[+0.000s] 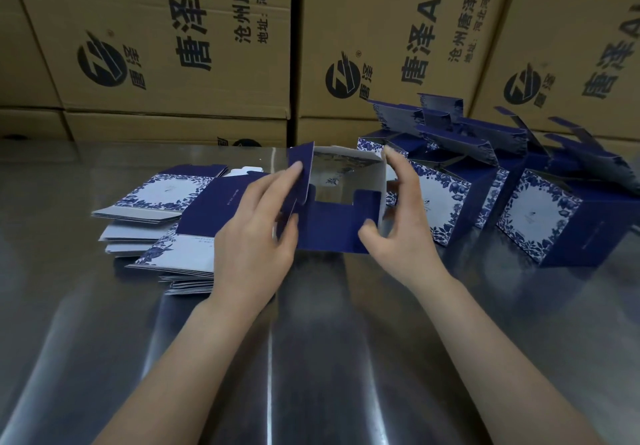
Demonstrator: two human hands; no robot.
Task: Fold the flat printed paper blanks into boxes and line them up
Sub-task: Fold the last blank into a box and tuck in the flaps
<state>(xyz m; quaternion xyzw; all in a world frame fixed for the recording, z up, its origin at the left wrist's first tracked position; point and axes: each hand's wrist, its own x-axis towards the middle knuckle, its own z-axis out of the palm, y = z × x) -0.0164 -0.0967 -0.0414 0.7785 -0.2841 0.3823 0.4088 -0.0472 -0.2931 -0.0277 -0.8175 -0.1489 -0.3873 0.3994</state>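
I've got the half-formed box (341, 202) on the table (311, 340) between both hands, open end towards me: left hand (256, 236) pinching the left flap, right hand (401, 223) gripping the right wall; finished boxes (536, 216) lie rightward, nearer the right hand

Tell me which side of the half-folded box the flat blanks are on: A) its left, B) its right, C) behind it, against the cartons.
A: the blanks are stacked to the left of the box, while the finished boxes stand on its right.
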